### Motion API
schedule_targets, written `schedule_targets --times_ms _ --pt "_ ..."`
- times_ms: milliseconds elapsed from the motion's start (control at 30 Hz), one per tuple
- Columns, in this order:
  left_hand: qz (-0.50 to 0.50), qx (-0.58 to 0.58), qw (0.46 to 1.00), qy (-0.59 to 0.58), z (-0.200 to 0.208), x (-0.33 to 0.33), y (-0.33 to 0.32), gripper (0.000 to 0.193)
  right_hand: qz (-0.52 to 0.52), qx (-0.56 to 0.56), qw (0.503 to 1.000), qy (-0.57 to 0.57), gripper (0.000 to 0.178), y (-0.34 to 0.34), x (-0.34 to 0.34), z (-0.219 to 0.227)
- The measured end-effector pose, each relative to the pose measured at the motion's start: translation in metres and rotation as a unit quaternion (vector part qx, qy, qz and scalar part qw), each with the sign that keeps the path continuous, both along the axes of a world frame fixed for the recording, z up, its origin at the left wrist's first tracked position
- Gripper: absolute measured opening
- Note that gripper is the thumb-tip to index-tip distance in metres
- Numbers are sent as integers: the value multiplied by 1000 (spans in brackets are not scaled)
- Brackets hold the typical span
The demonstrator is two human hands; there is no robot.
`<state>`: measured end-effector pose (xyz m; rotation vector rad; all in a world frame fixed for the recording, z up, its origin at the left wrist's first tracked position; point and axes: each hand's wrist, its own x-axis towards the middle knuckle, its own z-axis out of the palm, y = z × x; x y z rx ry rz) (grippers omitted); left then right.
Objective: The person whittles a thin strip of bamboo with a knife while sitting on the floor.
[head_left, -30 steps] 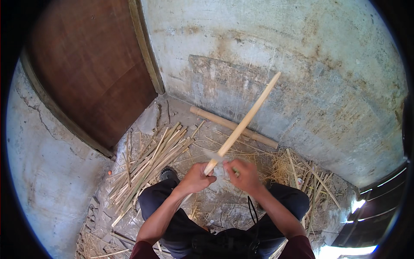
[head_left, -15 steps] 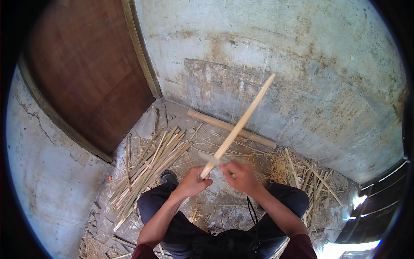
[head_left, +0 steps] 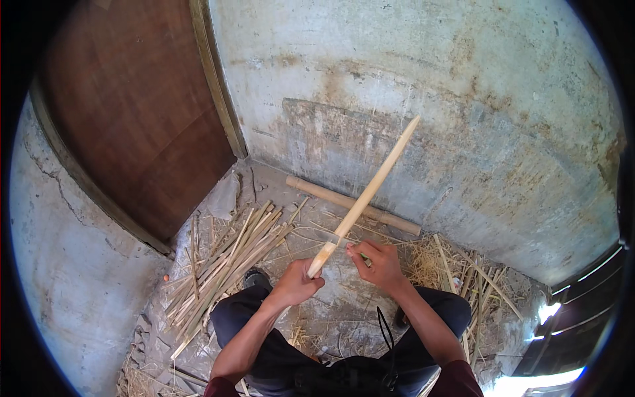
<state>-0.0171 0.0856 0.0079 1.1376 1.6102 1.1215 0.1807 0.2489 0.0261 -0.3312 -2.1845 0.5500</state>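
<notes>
My left hand (head_left: 296, 284) is closed around the near end of a long, pale bamboo strip (head_left: 372, 190). The strip slants up and away to the right, and its far end narrows to a point. In my right hand (head_left: 378, 264) is a knife, gripped with bent fingers. Its thin blade (head_left: 326, 236) lies across the strip a short way beyond my left hand. Most of the handle is hidden by my fingers; a bit of green shows between them.
A pile of split bamboo sticks (head_left: 228, 271) lies on the floor at left. Along the wall (head_left: 423, 79) rests a bamboo pole (head_left: 354, 204). Shavings (head_left: 426, 261) and more sticks (head_left: 489, 284) are at right. A plastic bag (head_left: 223, 197) lies by the brown door (head_left: 132, 112).
The knife and my right hand have moved slightly away from me along the strip. The blade, blurred before, now shows more sharply. My left hand keeps its hold.
</notes>
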Motion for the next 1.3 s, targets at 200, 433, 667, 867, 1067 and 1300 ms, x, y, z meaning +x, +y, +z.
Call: schedule_targets --times_ms 200,433,667,867,1067,1300 --pt "-9 -2 1000 -17 -12 -7 -11 22 -58 -38 995 78 5 31 7 -3" --pt "-46 7 997 -56 12 -4 -32 30 -251 -188 948 60 14 120 63 15" --pt "8 -31 999 -27 2 -20 -28 28 -130 -569 779 227 15 103 69 5" --pt "-28 -45 998 35 16 -1 -21 37 -84 -522 825 197 15 75 54 2" --pt "10 -44 990 133 16 9 -18 46 -68 -134 988 22 15 31 35 12" --pt "5 -22 987 157 18 23 -15 45 -26 -29 994 -103 16 26 46 23"
